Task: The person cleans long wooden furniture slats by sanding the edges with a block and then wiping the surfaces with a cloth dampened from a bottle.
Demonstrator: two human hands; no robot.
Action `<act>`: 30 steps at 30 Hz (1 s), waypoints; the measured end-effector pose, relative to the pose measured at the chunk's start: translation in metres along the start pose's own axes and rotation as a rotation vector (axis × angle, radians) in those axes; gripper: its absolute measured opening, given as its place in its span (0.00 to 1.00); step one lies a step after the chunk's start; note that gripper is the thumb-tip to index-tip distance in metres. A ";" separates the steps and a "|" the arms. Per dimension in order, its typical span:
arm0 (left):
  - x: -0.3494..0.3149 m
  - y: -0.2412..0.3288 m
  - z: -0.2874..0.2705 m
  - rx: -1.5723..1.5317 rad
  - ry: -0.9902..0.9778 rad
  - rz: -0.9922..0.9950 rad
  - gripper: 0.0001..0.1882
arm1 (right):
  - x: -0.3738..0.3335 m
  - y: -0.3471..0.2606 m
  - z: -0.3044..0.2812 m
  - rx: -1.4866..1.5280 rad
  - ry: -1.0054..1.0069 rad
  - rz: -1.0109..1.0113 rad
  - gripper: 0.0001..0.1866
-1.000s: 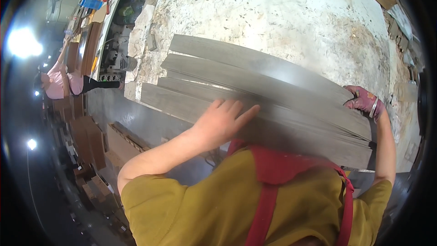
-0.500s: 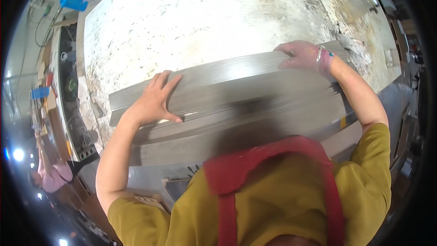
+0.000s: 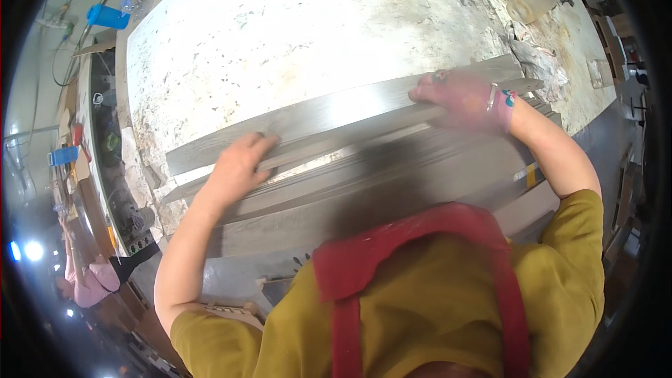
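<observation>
A long grey wood-grained plank [image 3: 343, 106] lies on the far side, across the white, stained work surface [image 3: 280, 35]. Just nearer, a second grey plank [image 3: 364, 128] spans between my hands, apart from the far one at its left end. My bare left hand [image 3: 236, 171] is closed on the second plank's left part, fingertips over the far edge. My right hand [image 3: 465, 100], in a thin pink glove with a bracelet at the wrist, grips it toward the right end; motion blurs that hand. Closest to my body is a stack of similar grey planks [image 3: 280, 227], partly in shadow.
A cloudy bottle [image 3: 539, 1] and a crumpled cloth [image 3: 539, 63] are at the right. At the far left stand a blue container [image 3: 108, 17] and a dark shelf with clutter [image 3: 105, 126]. Another person in pink [image 3: 94, 283] is off at the lower left.
Two planks that lay close together now show a gap, with the nearer one tilted and drawn toward me. My left fingers, spread before, have curled in; my right hand has moved nearer.
</observation>
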State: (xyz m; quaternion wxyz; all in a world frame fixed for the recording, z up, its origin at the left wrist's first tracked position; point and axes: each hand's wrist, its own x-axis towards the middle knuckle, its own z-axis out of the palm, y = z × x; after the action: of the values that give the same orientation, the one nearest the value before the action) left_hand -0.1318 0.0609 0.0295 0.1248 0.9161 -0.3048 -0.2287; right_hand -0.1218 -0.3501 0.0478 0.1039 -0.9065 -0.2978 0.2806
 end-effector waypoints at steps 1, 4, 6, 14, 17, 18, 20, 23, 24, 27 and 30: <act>0.003 0.006 0.000 0.027 -0.087 -0.029 0.31 | 0.005 0.007 0.008 0.119 -0.066 0.021 0.27; -0.002 0.006 -0.005 0.194 0.108 0.068 0.35 | 0.007 0.013 0.017 -0.288 0.233 -0.127 0.27; 0.004 -0.003 -0.008 0.344 0.215 0.051 0.37 | 0.010 0.012 0.006 -0.259 0.330 -0.099 0.28; 0.016 -0.015 0.010 0.124 -0.032 -0.057 0.56 | 0.021 0.014 0.010 -0.121 0.037 0.046 0.57; 0.020 -0.018 0.019 0.178 0.002 -0.049 0.61 | 0.023 0.019 0.021 -0.217 0.080 0.013 0.55; 0.021 -0.017 0.018 0.174 0.005 -0.051 0.61 | 0.024 0.023 0.024 -0.246 0.096 -0.008 0.54; 0.023 -0.010 0.013 0.157 -0.086 -0.078 0.61 | 0.024 0.026 0.022 -0.208 0.080 -0.050 0.53; 0.014 0.000 0.023 0.161 -0.084 -0.075 0.57 | 0.023 0.020 0.021 -0.180 0.039 -0.060 0.50; 0.010 0.001 0.030 0.168 -0.061 -0.066 0.55 | 0.022 0.019 0.022 -0.176 0.023 -0.054 0.49; 0.011 0.004 0.033 0.146 -0.016 -0.072 0.52 | 0.022 0.026 0.030 -0.184 0.084 -0.122 0.50; 0.022 0.011 0.027 0.119 -0.007 -0.074 0.52 | 0.025 0.041 0.028 -0.176 0.082 -0.114 0.49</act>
State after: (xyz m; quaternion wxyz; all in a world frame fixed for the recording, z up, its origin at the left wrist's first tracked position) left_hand -0.1351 0.0361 0.0032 0.0603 0.9318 -0.2841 -0.2178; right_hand -0.1013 -0.3673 -0.0005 0.0518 -0.9044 -0.3681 0.2096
